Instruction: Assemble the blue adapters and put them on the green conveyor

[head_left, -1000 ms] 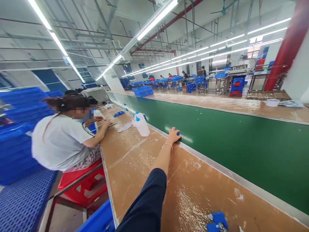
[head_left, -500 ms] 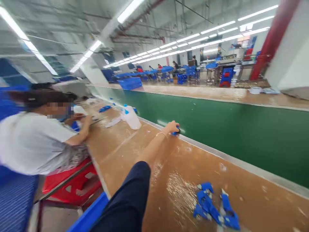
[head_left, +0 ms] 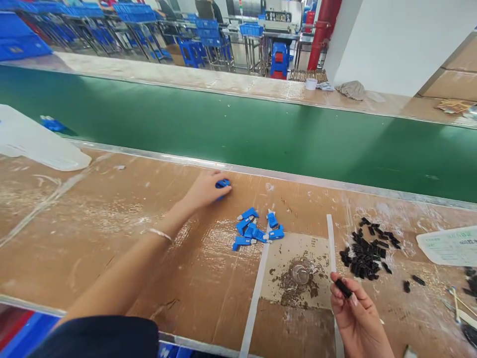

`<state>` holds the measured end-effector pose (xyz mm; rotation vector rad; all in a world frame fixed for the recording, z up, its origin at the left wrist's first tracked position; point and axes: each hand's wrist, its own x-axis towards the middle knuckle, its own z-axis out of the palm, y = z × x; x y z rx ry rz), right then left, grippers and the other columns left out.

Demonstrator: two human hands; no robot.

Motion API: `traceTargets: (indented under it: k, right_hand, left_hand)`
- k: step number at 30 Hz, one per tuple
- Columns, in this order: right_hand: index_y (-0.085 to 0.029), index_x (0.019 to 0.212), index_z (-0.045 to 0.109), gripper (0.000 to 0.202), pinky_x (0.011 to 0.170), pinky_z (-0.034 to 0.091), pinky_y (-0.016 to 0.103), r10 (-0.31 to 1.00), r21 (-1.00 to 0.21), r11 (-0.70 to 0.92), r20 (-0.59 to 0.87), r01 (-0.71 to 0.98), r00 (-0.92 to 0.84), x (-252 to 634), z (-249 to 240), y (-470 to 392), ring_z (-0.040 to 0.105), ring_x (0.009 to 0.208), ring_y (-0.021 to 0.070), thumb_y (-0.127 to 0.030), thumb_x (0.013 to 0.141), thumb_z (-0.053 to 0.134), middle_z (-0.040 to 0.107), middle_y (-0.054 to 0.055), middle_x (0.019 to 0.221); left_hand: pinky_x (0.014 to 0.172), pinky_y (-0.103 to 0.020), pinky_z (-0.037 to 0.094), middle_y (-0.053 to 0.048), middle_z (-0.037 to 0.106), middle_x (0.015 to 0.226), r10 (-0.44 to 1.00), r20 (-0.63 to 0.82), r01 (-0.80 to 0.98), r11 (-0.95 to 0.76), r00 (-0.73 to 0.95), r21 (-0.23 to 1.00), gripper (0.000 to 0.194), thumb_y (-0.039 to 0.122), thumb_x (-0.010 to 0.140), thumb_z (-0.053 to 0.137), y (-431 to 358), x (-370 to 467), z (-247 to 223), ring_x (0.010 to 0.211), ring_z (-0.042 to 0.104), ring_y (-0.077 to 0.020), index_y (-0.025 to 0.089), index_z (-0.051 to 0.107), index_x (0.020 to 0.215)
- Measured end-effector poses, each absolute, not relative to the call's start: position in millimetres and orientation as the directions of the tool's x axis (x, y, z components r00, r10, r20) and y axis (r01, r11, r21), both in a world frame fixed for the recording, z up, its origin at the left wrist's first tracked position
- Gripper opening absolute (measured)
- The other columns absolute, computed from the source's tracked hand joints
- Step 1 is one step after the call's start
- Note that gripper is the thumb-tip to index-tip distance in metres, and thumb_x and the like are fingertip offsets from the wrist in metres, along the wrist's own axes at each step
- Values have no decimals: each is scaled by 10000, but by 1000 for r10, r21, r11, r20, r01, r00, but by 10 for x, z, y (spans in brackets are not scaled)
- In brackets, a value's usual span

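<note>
My left hand (head_left: 204, 190) is closed around a blue plastic piece (head_left: 222, 183) just above the table, near the belt's edge; its fingers partly cover the piece, so I cannot tell whether it is one or more. To the right of that hand lies a loose pile of small blue plastic parts (head_left: 244, 241) with whitish ends. My right hand (head_left: 359, 318) pinches a short black plastic piece (head_left: 343, 288) between thumb and fingers, palm up. Beyond it is a heap of similar black pieces (head_left: 367, 256).
A green conveyor belt (head_left: 242, 129) runs along the table's far side. White bottles lie at the left (head_left: 40, 144) and right (head_left: 452, 246). A stained cardboard patch (head_left: 276, 278) bordered by white tape sits in front of me. Cotton swabs (head_left: 455, 303) lie at the right.
My view has turned right and down. The left hand, still gripping blue plastic, has come back from farther left along the belt edge toward the blue pile. My right hand and the black pieces have entered view.
</note>
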<state>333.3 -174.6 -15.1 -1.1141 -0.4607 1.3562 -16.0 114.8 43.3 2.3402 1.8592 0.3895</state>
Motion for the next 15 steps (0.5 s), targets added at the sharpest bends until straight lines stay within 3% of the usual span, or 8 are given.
traceTargets:
  k: [3, 8, 11, 15]
  right_hand:
    - [-301, 967, 777, 260, 802, 634, 371, 907, -877, -180, -324, -446, 269, 3287, -88, -1740, 729, 948, 255, -410, 741, 849, 730, 98, 1149]
    - [-269, 1000, 754, 257, 857, 614, 397, 947, -970, -136, -188, -202, 261, 3306, -106, -1715, 683, 1098, 300, -364, 772, 825, 726, 107, 1158]
    - [-257, 1019, 723, 243, 933, 580, 386, 942, -988, -145, -153, -51, 298, 3233, -97, -1711, 672, 1124, 274, -378, 816, 781, 714, 88, 1196]
    - [-259, 1183, 630, 325, 1040, 499, 417, 941, -952, -167, -76, 258, 329, 3091, -18, -1700, 636, 1172, 245, -423, 904, 661, 688, 69, 1246]
  left_hand:
    - [1050, -435, 445, -74, 672, 1174, 948, 143, 892, -317, 285, 322, 199, 296, 891, 617, 633, 12, 295, 1149, 576, -252, 212, 690, 1056]
    - [994, -409, 482, -51, 715, 1157, 922, 195, 823, -387, 335, 416, 268, 285, 935, 520, -16, 244, 173, 1121, 577, -244, 243, 671, 1153]
    - [1009, -474, 450, -54, 719, 1186, 928, 210, 821, -370, 307, 434, 281, 260, 927, 541, -193, 299, 161, 1165, 554, -277, 266, 663, 1179]
    - [1030, -581, 356, -113, 610, 1360, 915, 344, 872, -336, 212, 356, 318, 296, 936, 549, -342, 474, 274, 1321, 425, -362, 263, 623, 1244]
